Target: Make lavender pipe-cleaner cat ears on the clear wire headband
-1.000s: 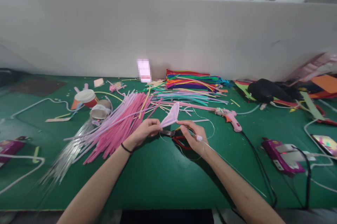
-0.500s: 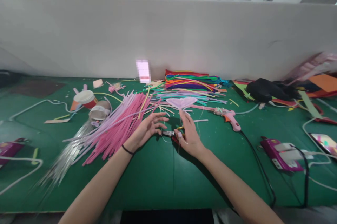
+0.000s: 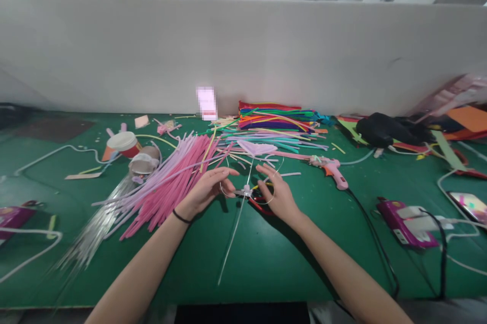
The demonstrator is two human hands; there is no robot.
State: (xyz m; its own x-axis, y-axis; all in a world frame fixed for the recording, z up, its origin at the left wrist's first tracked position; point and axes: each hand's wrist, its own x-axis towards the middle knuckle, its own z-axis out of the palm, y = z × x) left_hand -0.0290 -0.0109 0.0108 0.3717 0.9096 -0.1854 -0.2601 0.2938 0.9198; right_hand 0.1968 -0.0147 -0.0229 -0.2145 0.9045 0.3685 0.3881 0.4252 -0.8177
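Observation:
Between my hands a thin pale rod [image 3: 232, 243] runs from a pale pink fan-shaped piece [image 3: 257, 148] down toward me, with a small whitish knot [image 3: 247, 190] partway along it. Thin wire loops curve out to both sides. My left hand [image 3: 210, 187] has its fingers curled around the left loop, thumb and forefinger near it. On the right, my right hand [image 3: 278, 194] has its fingers apart beside the right loop; whether it touches the wire is unclear. Pliers [image 3: 262, 206] with red and yellow handles lie beneath the rod and my right hand.
Pink and lilac fuzzy stems [image 3: 173, 187] lie left, with coloured bundles [image 3: 274, 118] behind. A pink glue gun [image 3: 335, 172] and a purple power strip [image 3: 405, 225] sit right. A paper cup [image 3: 124, 144] and clear sticks [image 3: 99, 222] are at left.
The rod has tilted, its lower end now toward the lower left, and the fan-shaped piece has shifted left and turned. My right fingers have come off the rod; my left hand has met the wire loop.

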